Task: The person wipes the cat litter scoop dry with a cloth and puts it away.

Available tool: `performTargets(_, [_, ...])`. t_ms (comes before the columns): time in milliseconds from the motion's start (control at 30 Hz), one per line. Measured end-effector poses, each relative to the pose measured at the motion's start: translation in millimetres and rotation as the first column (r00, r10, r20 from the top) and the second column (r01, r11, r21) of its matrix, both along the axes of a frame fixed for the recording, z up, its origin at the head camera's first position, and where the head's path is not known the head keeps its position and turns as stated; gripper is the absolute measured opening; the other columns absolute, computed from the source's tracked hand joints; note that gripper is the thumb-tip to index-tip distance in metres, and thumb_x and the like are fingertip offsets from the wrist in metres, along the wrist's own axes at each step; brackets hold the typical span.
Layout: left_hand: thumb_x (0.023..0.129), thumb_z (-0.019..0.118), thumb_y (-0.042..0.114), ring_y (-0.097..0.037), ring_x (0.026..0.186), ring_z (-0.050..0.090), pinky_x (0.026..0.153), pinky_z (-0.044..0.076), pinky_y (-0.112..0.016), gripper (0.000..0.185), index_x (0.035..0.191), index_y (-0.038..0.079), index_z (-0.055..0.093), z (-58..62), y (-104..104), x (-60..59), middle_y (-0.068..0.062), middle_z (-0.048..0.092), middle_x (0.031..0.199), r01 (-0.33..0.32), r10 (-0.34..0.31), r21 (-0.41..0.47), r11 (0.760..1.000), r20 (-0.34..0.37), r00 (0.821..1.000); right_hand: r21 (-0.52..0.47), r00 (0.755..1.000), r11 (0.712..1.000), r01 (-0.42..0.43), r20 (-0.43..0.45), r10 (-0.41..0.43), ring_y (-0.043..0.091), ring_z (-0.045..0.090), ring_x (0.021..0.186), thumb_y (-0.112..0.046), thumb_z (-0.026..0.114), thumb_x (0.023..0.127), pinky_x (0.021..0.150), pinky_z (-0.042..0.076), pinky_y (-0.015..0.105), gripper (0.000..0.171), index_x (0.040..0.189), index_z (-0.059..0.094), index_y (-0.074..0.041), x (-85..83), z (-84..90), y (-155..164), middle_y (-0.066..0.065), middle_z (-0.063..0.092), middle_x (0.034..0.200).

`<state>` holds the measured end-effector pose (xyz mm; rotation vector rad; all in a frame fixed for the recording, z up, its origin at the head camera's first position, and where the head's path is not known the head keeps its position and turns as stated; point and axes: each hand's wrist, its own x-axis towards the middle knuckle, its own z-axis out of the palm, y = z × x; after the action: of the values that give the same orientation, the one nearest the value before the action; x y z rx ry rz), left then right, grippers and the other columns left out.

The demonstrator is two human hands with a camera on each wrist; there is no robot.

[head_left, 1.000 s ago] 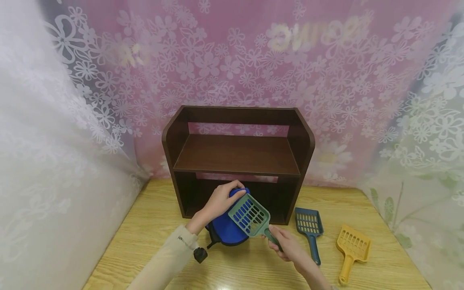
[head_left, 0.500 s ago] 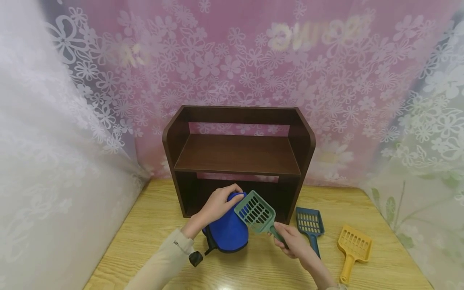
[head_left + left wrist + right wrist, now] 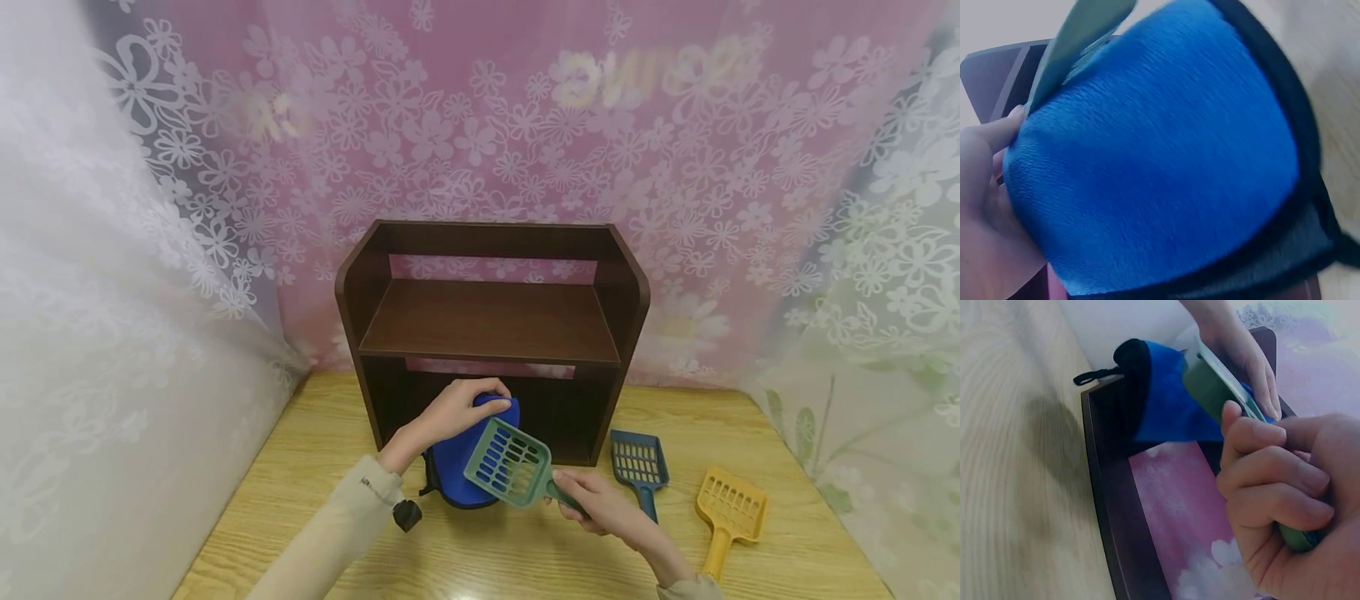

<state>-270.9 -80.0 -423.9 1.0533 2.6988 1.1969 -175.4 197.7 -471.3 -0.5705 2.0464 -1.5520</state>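
Note:
In the head view, my left hand [image 3: 450, 408] grips the upper end of a fuzzy blue cleaning mitt [image 3: 452, 467] with black trim. The mitt hangs tilted in front of the shelf's lower opening; its plush face fills the left wrist view. Held by its handle in my right hand [image 3: 600, 504] is a green slotted litter scoop [image 3: 531, 493], its head overlapping the mitt. From the right wrist, the scoop [image 3: 1204, 381] appears edge-on against the mitt [image 3: 1172, 394], my fingers curled around its handle. Whether scoop and mitt are pressed together is hard to tell.
A dark brown two-tier shelf [image 3: 491, 321] stands at the back of the wooden table [image 3: 300, 467]. To the right lie a dark blue litter scoop [image 3: 639, 462] and a yellow one [image 3: 731, 504]. Flowered curtains [image 3: 480, 125] enclose the table.
The green scoop went right and slightly up, away from the mitt, then came back left and down over it. The mitt dipped and rose again in my left hand.

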Motion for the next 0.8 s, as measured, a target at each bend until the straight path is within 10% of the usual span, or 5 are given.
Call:
performTargets(500, [0.102,0.062,0.031,-0.002,0.082,0.058,0.079,0.048,-0.016,0.014,0.105,0.02,0.071,13.5,35.6,13.2,0.01,0.068,0.099,0.341,-0.354,-0.217,0.915,-0.021,0.935,0.107,0.965,0.978,-0.181,-0.171,0.198,0.002,0.025,0.044,-0.026,0.035,0.113,0.045,0.03,0.02,0.044,0.086,0.054,0.004,-8.6,17.6,-18.2,-0.007,0.039,0.061])
performTargets(800, [0.102,0.062,0.031,-0.003,0.084,0.057,0.081,0.049,-0.016,0.014,0.107,0.021,0.071,15.5,31.1,13.3,0.011,0.066,0.1,0.351,-0.362,-0.213,0.912,-0.01,0.932,0.136,0.954,0.982,-0.13,-0.251,0.161,0.001,0.028,0.045,-0.024,0.036,0.113,0.049,0.033,0.02,0.044,0.082,0.052,0.002,-9.2,12.5,-21.6,-0.008,0.041,0.062])
